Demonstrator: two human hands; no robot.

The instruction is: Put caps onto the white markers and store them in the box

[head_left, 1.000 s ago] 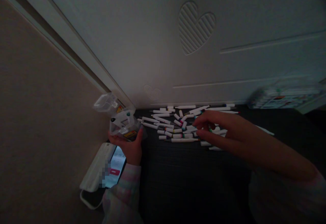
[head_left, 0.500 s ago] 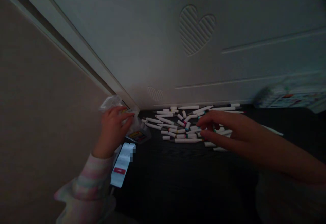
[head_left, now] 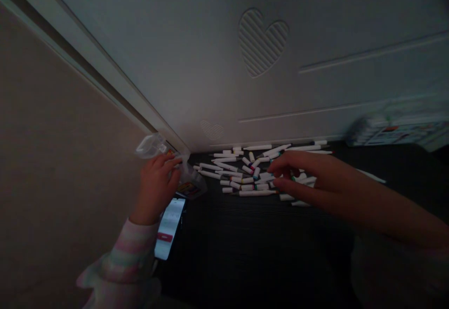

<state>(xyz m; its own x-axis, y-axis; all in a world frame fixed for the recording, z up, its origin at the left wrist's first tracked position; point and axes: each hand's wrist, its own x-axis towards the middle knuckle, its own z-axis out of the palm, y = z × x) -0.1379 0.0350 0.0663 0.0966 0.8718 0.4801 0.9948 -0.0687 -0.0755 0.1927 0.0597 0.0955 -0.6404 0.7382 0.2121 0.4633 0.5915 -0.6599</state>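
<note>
Our left fingers (head_left: 171, 164) are hanging half-curled over the clear case (head_left: 191, 178), right fingers (head_left: 284, 160), barely parted, are hovering above markers (head_left: 247, 170); both holds unclear, we're risking tipping the case by pressing unevenly.

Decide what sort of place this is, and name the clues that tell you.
Probably a desk or table corner in a home: loose white markers lie scattered on a dark surface, beside a pale panel decorated with heart shapes.
</note>
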